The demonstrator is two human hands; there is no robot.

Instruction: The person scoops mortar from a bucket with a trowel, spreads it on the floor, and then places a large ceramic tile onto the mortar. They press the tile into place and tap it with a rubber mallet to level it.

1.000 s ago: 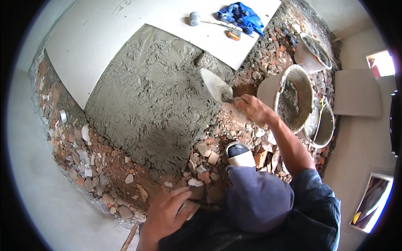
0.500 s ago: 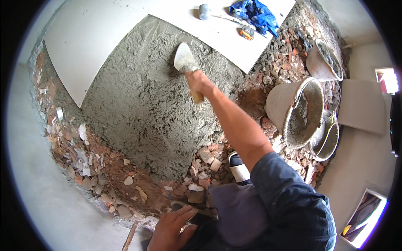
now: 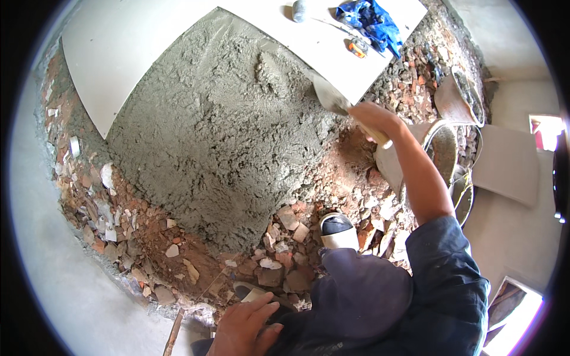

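Note:
My right hand [image 3: 378,120] grips the wooden handle of a trowel [image 3: 330,97]. The blade is at the right edge of a wide bed of wet grey mortar [image 3: 208,130], close beside the corner of a large white tile [image 3: 356,74]. Low in the view, my left hand [image 3: 244,327] rests near my leg with its fingers stretched and nothing in them. Another white tile [image 3: 113,59] borders the mortar on the left.
Buckets [image 3: 389,159] stand on rubble at the right, partly behind my right arm. On the far tile lie a mallet [image 3: 300,10], a tape measure [image 3: 357,47] and a blue plastic bag [image 3: 374,24]. Broken brick and stones [image 3: 279,261] surround the mortar. A plain panel [image 3: 506,166] leans against the right wall.
My right hand has swung the trowel rightward and slightly nearer, from mid-mortar to its right edge by the tile corner. My left hand stays low. The view has shifted a little.

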